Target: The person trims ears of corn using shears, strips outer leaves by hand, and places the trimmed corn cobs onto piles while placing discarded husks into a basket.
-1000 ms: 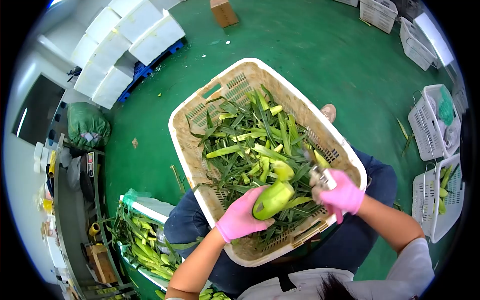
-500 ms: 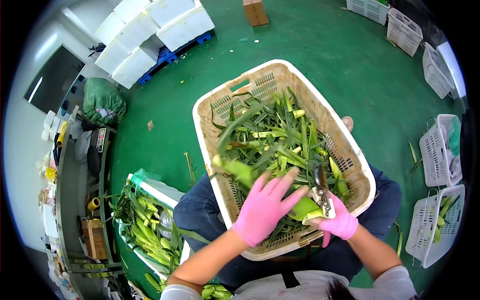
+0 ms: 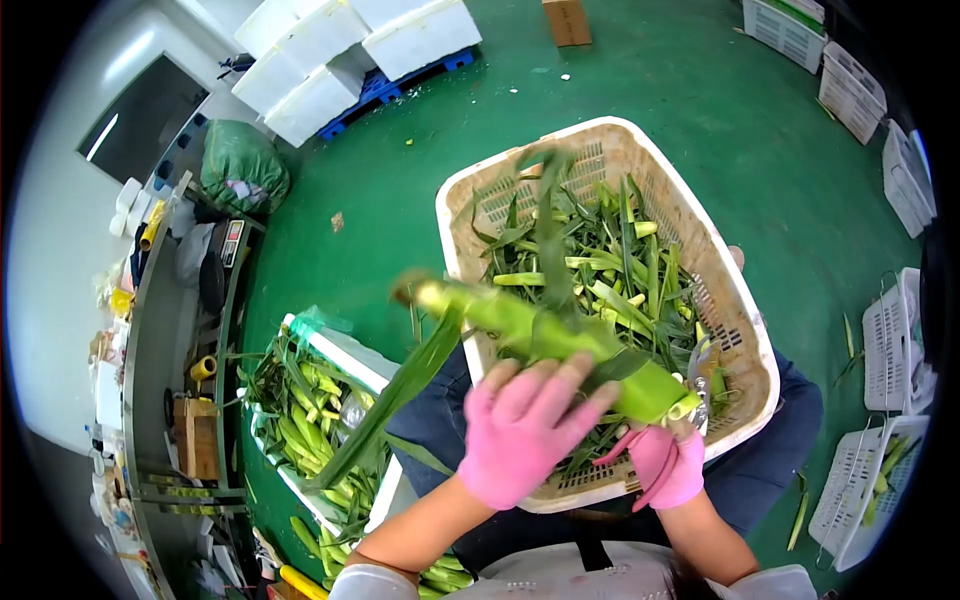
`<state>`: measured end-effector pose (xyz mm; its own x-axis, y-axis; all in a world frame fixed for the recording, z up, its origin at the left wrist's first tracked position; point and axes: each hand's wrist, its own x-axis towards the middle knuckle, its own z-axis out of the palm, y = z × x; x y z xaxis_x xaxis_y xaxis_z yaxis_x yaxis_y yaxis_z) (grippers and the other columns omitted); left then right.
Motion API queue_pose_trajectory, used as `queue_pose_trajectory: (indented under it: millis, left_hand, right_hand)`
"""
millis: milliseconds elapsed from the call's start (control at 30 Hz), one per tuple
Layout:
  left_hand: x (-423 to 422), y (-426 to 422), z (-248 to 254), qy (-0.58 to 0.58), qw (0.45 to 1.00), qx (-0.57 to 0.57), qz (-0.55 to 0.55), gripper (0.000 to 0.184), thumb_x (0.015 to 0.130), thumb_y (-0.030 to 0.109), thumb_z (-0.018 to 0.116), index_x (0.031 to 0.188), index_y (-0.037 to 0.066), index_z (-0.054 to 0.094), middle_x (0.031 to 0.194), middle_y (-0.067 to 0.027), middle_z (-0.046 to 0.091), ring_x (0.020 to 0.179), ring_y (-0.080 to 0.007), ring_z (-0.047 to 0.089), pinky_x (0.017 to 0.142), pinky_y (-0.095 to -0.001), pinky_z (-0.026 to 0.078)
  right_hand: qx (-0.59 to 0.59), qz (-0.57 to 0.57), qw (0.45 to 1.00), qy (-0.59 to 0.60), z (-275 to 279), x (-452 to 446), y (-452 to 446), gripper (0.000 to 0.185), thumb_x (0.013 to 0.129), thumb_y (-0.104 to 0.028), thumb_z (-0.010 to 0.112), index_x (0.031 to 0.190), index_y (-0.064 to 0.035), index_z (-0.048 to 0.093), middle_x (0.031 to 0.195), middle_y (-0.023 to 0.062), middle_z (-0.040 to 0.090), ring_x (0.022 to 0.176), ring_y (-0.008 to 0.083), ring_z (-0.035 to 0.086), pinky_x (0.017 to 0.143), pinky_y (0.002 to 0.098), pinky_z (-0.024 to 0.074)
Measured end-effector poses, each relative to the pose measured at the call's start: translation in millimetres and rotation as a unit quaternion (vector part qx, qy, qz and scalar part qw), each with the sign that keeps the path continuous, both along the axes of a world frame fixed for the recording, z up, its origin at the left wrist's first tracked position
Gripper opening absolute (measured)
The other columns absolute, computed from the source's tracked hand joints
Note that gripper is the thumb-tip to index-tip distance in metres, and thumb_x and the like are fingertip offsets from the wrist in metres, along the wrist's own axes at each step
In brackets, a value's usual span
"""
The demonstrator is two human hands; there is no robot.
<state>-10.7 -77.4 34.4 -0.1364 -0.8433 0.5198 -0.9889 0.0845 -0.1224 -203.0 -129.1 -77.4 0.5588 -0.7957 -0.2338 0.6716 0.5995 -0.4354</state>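
An ear of corn (image 3: 580, 345) is held tilted above the basket (image 3: 745, 345). Its husk is crossed by the half-spread left hand (image 3: 530, 432), grip hidden; shears (image 3: 702, 390) are clasped in the right hand (image 3: 683, 470). Leaf stripping seems in hand; next, a steady hold is probably called for.

"First entry?"
"Left hand (image 3: 535, 435) — gloved, plain pink; right hand (image 3: 668, 465), matching pink."
"The corn ear (image 3: 652, 388)?"
"Bright green, paler at one end; leaf (image 3: 395, 405), darker green."
"Pruners (image 3: 614, 448)?"
"Red-handled."
"Basket (image 3: 738, 350)?"
"White-rimmed, brown-stained inside, slot-patterned."
"Remainder?"
"Floor (image 3: 670, 80) — deep green; trousers (image 3: 795, 420), dark blue; pallet (image 3: 365, 98), bright blue; foam boxes (image 3: 425, 38), white."
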Motion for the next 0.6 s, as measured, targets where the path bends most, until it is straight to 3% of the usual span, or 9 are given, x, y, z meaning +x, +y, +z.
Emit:
queue_pose_trajectory:
  millis: [67,167,200,267,333,367,467,533,600]
  left_hand:
    - [7.5,4.8,15.4,-0.003,0.994,-0.104,-0.041,0.040,0.066,0.009,0.074,0.103,0.024,0.076,0.114,0.0023,0.068,0.093,-0.0141,0.061,0.081,-0.0360,0.050]
    - [-0.6,16.5,-13.7,0.351,0.925,0.069,-0.127,0.029,0.076,0.006,0.076,0.105,0.006,0.074,0.105,-0.0066,0.070,0.088,-0.0207,0.068,0.080,-0.0345,0.054]
    - [-7.7,16.7,-39.5,0.601,0.752,0.268,-0.028,0.036,0.088,0.017,0.073,0.121,0.005,0.066,0.115,-0.0096,0.067,0.104,-0.0235,0.066,0.093,-0.0367,0.052]
    - [-22.3,-12.2,-90.3,0.853,0.488,0.171,-0.066,0.050,0.095,0.027,0.066,0.137,0.003,0.052,0.128,-0.0100,0.061,0.120,-0.0246,0.059,0.106,-0.0405,0.046]
    - [-32.1,-44.0,-110.5,0.927,0.356,0.077,-0.090,0.054,0.097,0.033,0.063,0.139,0.004,0.048,0.134,-0.0105,0.058,0.126,-0.0261,0.054,0.109,-0.0428,0.043]
    - [-34.4,-54.0,-115.4,0.953,0.283,0.032,-0.102,0.056,0.097,0.036,0.061,0.141,0.004,0.047,0.138,-0.0107,0.056,0.129,-0.0269,0.052,0.111,-0.0440,0.041]
    - [-34.6,-63.2,-119.4,0.975,0.200,0.031,-0.096,0.059,0.092,0.041,0.066,0.137,0.005,0.050,0.137,-0.0111,0.056,0.130,-0.0304,0.053,0.110,-0.0487,0.042]
    - [-20.5,-62.7,-119.1,0.962,0.233,0.033,-0.138,0.066,0.089,0.045,0.070,0.138,0.007,0.049,0.140,-0.0120,0.054,0.131,-0.0315,0.051,0.112,-0.0517,0.041]
    - [-2.6,-60.6,-128.2,0.953,0.271,0.006,-0.135,0.067,0.088,0.044,0.070,0.139,0.007,0.047,0.141,-0.0125,0.053,0.133,-0.0319,0.049,0.114,-0.0518,0.039]
  right_hand:
    - [0.001,-0.052,0.998,-0.048,12.0,1.5,-4.8,0.058,0.088,-0.028,0.075,0.136,-0.0072,0.050,0.131,0.0110,0.060,0.113,0.0279,0.060,0.093,0.0467,0.0493]
    - [-0.025,-0.067,0.997,-0.005,9.1,-8.5,-5.9,0.061,0.087,-0.028,0.075,0.137,-0.0053,0.048,0.129,0.0108,0.061,0.115,0.0275,0.059,0.095,0.0456,0.0489]
    - [-0.035,-0.064,0.997,0.012,5.9,-8.6,-5.7,0.060,0.087,-0.027,0.075,0.137,-0.0051,0.048,0.128,0.0107,0.060,0.115,0.0274,0.059,0.095,0.0455,0.0486]
    - [-0.067,-0.105,0.990,0.071,-1.7,-1.2,-4.3,0.052,0.091,-0.022,0.070,0.135,-0.0048,0.048,0.121,0.0103,0.060,0.107,0.0251,0.060,0.096,0.0445,0.0491]
    - [-0.081,-0.116,0.979,0.145,-13.5,-2.7,-2.3,0.049,0.091,-0.019,0.067,0.134,-0.0042,0.048,0.118,0.0105,0.060,0.102,0.0246,0.060,0.091,0.0447,0.0526]
    - [-0.087,-0.091,0.983,0.137,-2.7,-4.4,-4.2,0.046,0.092,-0.017,0.066,0.132,-0.0042,0.049,0.112,0.0107,0.059,0.098,0.0256,0.060,0.079,0.0456,0.0582]
    - [-0.043,-0.135,0.983,0.118,-1.7,-12.3,-12.9,0.043,0.093,-0.017,0.065,0.130,-0.0049,0.049,0.110,0.0111,0.059,0.095,0.0270,0.061,0.068,0.0483,0.0598]
    - [0.008,-0.152,0.969,0.194,24.5,-21.9,-27.3,0.039,0.093,-0.024,0.067,0.123,-0.0021,0.054,0.106,0.0123,0.060,0.077,0.0253,0.063,0.067,0.0405,0.0587]
    - [-0.060,-0.190,0.930,0.308,5.8,-32.8,-34.9,0.039,0.093,-0.023,0.065,0.123,-0.0008,0.055,0.102,0.0109,0.061,0.072,0.0202,0.062,0.066,0.0353,0.0564]
